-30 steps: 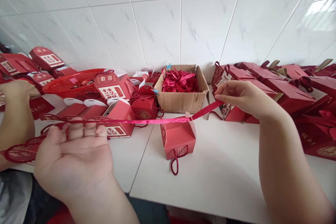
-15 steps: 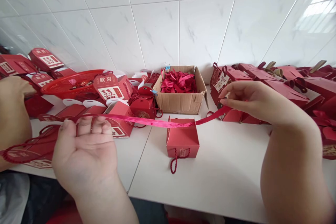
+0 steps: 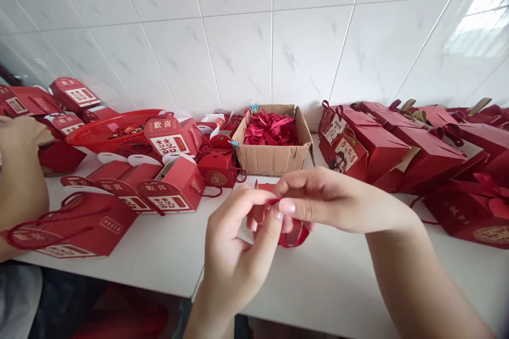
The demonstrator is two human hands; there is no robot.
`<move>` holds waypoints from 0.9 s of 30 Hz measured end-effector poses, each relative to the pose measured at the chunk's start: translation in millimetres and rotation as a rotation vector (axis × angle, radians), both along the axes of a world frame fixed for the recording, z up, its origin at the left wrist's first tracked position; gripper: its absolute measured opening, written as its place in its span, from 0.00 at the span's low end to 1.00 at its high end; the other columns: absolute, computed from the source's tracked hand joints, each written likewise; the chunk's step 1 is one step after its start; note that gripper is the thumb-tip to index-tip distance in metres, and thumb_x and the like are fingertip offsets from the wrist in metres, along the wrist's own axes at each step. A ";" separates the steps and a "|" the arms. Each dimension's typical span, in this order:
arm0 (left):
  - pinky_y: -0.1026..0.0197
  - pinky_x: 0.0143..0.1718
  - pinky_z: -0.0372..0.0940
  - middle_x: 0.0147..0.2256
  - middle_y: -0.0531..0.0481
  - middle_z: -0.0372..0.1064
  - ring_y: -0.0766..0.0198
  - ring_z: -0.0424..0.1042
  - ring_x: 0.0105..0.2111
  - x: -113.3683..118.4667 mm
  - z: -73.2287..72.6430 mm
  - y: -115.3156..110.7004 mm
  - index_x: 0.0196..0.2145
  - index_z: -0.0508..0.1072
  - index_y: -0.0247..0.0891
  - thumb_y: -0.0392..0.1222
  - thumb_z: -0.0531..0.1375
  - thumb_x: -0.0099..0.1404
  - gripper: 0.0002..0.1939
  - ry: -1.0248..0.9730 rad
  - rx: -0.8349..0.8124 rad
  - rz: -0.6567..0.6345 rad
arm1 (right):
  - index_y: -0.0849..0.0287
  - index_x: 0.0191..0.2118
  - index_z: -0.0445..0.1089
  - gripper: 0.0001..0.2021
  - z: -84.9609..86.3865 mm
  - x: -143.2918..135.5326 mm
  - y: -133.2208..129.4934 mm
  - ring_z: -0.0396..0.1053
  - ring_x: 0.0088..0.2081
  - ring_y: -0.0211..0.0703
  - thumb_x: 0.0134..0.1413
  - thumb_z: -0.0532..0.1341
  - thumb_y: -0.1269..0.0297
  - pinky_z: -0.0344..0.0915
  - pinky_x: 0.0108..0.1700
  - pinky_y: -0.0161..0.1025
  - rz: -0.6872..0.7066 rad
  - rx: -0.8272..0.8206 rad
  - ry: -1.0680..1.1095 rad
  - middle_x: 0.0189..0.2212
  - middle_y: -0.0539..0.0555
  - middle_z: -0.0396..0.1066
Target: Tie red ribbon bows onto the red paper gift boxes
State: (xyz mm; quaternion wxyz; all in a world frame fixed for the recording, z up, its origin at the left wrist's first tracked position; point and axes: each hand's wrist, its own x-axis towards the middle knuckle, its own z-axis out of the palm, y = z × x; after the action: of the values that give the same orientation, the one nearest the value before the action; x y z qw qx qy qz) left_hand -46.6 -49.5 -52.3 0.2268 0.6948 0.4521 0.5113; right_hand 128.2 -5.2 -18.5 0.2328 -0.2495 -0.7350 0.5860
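My left hand (image 3: 242, 238) and my right hand (image 3: 318, 201) meet above the table, fingertips pinched together on a red ribbon (image 3: 296, 238). A loop of the ribbon hangs below my right fingers; the rest of it is hidden by my hands. Behind them stands a small red gift box (image 3: 264, 184), mostly covered by my fingers, so its cord handle does not show. Farther back, a cardboard box (image 3: 270, 160) holds a heap of red ribbons (image 3: 270, 128).
Red gift boxes (image 3: 170, 183) with white flaps crowd the left, around a red plastic basket (image 3: 95, 135). More red boxes (image 3: 382, 143) with ribbon handles line the right. At far left is another person's arm (image 3: 22, 185). A tiled wall (image 3: 238, 53) rises behind.
My hands have come together over the small box from wide apart. The ribbon, stretched between them before, now hangs in a loop below my fingers.
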 end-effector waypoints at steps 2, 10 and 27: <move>0.62 0.26 0.61 0.24 0.52 0.65 0.64 0.64 0.24 -2.7 -0.5 4.1 0.30 0.71 0.41 0.43 0.59 0.62 0.06 -0.010 -0.002 0.027 | 0.61 0.32 0.67 0.16 -1.0 0.0 2.9 0.65 0.27 0.34 0.57 0.60 0.51 0.63 0.30 0.32 -0.012 -0.030 0.007 0.25 0.49 0.66; 0.63 0.30 0.63 0.30 0.51 0.68 0.61 0.69 0.32 -24.8 -11.1 27.3 0.37 0.70 0.41 0.52 0.58 0.62 0.13 0.040 -0.259 0.116 | 0.59 0.29 0.67 0.17 -11.5 -3.2 19.5 0.58 0.26 0.35 0.58 0.56 0.50 0.57 0.28 0.34 -0.350 0.210 -0.208 0.24 0.47 0.62; 0.58 0.36 0.66 0.34 0.47 0.74 0.56 0.74 0.36 -37.4 -26.8 40.3 0.49 0.69 0.40 0.56 0.57 0.62 0.23 0.164 -0.470 0.068 | 0.58 0.23 0.65 0.15 -36.4 -19.7 37.0 0.63 0.25 0.39 0.56 0.55 0.56 0.60 0.31 0.36 -0.322 0.207 -0.404 0.20 0.49 0.63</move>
State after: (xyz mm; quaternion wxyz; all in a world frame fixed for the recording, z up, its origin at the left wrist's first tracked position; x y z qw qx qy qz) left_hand -84.0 -9.2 -79.2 0.3273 0.6464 0.5986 0.3416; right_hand 108.5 31.8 -54.9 0.1959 -0.4499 -0.7733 0.4017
